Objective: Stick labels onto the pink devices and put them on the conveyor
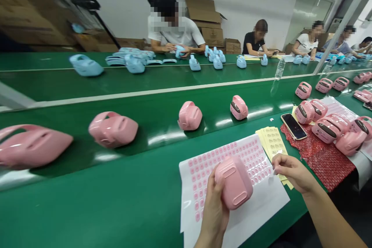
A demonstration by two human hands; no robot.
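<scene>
My left hand grips a pink plastic housing from its left side. Its flat face, with two long raised ridges, is turned towards me. Beneath it lies a white sticker sheet with rows of small pink stickers. To the right, my right hand has thumb and forefinger pinched together, apart from the housing; whatever is between the fingertips is too small to make out. Close by that hand is a yellow sticker sheet, partly under the white one.
Pink handled housings stand along the green conveyor belt. On the right are a phone, red bubble wrap and more pink housings. Across the line, several people handle blue housings. A water bottle stands between.
</scene>
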